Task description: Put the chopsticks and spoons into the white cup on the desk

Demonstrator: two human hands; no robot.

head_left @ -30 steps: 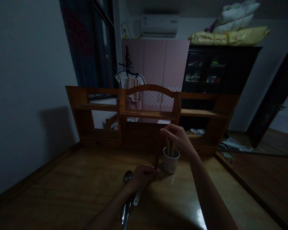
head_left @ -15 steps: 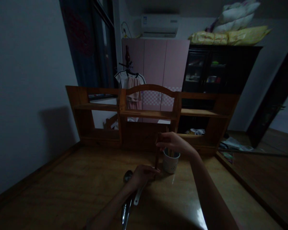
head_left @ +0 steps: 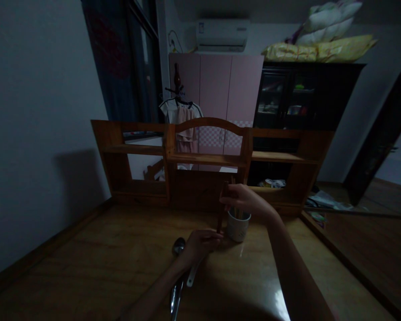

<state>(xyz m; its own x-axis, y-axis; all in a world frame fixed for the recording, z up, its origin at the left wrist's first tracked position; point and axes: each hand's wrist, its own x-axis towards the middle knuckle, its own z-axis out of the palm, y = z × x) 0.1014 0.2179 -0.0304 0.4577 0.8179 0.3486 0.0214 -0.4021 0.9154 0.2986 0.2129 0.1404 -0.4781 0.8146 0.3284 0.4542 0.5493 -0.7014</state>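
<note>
- Right now the right hand (head_left: 243, 199) pinches the top of a dark chopstick (head_left: 220, 213), standing nearly upright, long axis vertical.
- Its lower end sits in the left hand's (head_left: 200, 243) closed fingertips.
- Just right of the stick, under the right hand, stands a white cup (head_left: 238, 226) holding more sticks.

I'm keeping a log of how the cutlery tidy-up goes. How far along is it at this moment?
Done: a few chopsticks stand in the white cup. In hand: the right hand grips the top of a dark chopstick beside the cup, and the left hand holds its lower end. Left: a spoon and other utensils lie on the wooden table under the left arm, outside the cup.
</note>
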